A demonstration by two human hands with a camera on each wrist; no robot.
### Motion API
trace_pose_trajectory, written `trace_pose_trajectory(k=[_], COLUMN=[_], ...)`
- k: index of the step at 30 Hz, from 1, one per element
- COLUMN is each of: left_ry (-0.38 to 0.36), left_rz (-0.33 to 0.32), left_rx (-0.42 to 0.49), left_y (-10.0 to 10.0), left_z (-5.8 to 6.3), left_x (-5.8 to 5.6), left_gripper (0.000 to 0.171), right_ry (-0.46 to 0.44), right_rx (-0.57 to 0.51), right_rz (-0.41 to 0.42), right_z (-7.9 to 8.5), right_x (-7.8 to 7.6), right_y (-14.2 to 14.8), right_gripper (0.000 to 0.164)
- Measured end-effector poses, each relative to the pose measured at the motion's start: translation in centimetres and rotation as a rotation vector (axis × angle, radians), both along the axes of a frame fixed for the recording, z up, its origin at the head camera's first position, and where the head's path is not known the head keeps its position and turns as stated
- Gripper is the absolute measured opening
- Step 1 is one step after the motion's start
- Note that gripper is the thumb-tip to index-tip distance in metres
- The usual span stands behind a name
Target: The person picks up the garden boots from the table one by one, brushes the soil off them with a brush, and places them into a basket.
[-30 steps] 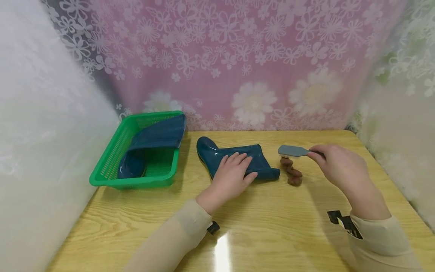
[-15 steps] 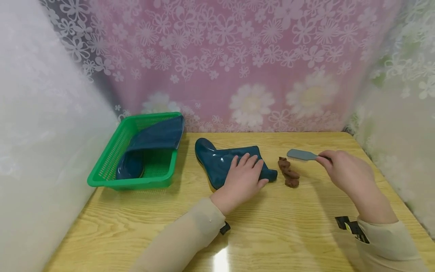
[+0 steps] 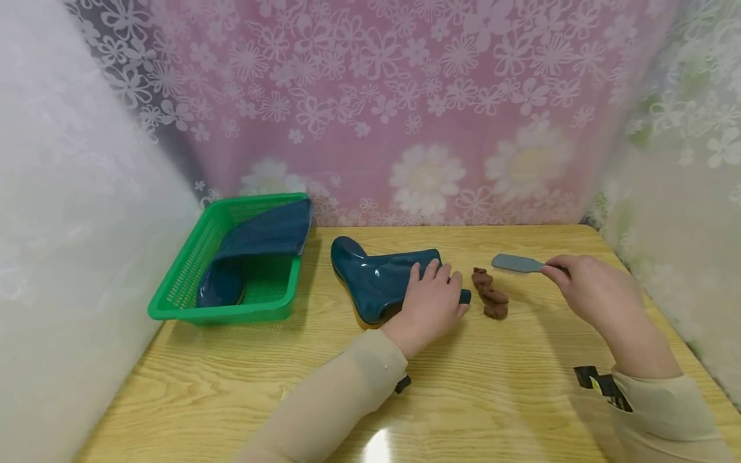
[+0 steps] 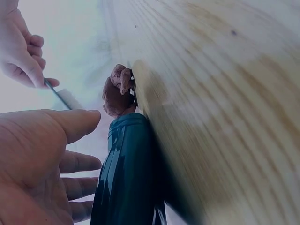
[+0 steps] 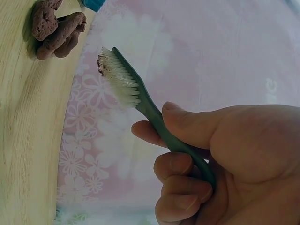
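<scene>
A shiny dark teal rubber boot [image 3: 370, 276] lies on its side on the table, its toe to the left and its opening to the right. Over the shaft near the opening rests my left hand [image 3: 431, 305], its fingers extended; in the left wrist view the fingers lie close beside the boot [image 4: 124, 173]. My right hand [image 3: 596, 289] grips the handle of a grey-green brush [image 3: 515, 263], held above the table. Its pale bristles [image 5: 119, 79] carry brown specks at the tip. Between boot and brush sits a lumpy brown clay-like mass [image 3: 491, 296].
At the left stands a green plastic basket [image 3: 226, 316] with a second dark blue boot [image 3: 260, 231] in it, its shaft leaning over the rim. A pink floral cloth [image 3: 359, 128] hangs behind the wooden table [image 3: 231, 386]. Pale walls flank both sides.
My left hand has slid right along the boot's shaft to its opening. The right hand has drawn the brush away to the right from the brown mass.
</scene>
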State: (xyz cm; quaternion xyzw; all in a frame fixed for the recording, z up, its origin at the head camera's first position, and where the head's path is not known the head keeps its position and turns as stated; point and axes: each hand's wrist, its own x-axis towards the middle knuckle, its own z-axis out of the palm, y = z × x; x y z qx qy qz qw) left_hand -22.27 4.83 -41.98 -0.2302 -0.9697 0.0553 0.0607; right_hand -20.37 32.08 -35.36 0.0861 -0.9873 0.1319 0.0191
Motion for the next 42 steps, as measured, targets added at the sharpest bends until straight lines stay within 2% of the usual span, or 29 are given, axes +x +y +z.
trace_pose_trajectory(k=[9, 23, 30, 42], left_ry=[-0.032, -0.016, -0.027, -0.033], left_rz=[0.033, 0.015, 0.033, 0.014], left_rx=[-0.051, -0.077, -0.116, -0.061], left_y=[1.3, 1.7, 2.2, 2.0], left_z=[-0.5, -1.2, -1.4, -1.7], left_x=[-0.4, -0.8, -0.7, -0.7], left_gripper=[0.059, 0.035, 0.033, 0.032], right_ry=[-0.008, -0.014, -0.021, -0.024], right_rx=[0.005, 0.006, 0.004, 0.006], right_rz=[-0.01, -0.009, -0.007, -0.014], right_z=[0.0, -0.1, 0.0, 0.1], right_x=[-0.1, -0.2, 0.0, 0.0], right_y=[0.2, 0.2, 0.1, 0.3], right_gripper=[0.045, 0.044, 0.045, 0.044])
